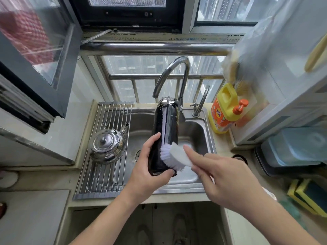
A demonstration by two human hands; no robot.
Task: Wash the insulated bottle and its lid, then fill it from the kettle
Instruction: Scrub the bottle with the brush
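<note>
A black insulated bottle [165, 124] with a steel rim is held over the sink [194, 133], its open mouth pointing away toward the faucet [174, 71]. My left hand [146, 167] grips the bottle's lower end, thumb under it and fingers along its left side. My right hand [219, 177] holds a white scrubbing brush [174, 157], whose bristles press against the bottle's right side near the base. A steel kettle [108, 144] with its lid on sits on the drying rack [106, 174] to the left. The bottle's lid is not in sight.
A yellow dish-soap bottle [225, 108] with an orange pump stands at the sink's back right corner, next to a small second tap [200, 103]. Plastic containers [292, 149] and yellow-edged sponges [307, 195] lie on the right counter. A window frame juts in at upper left.
</note>
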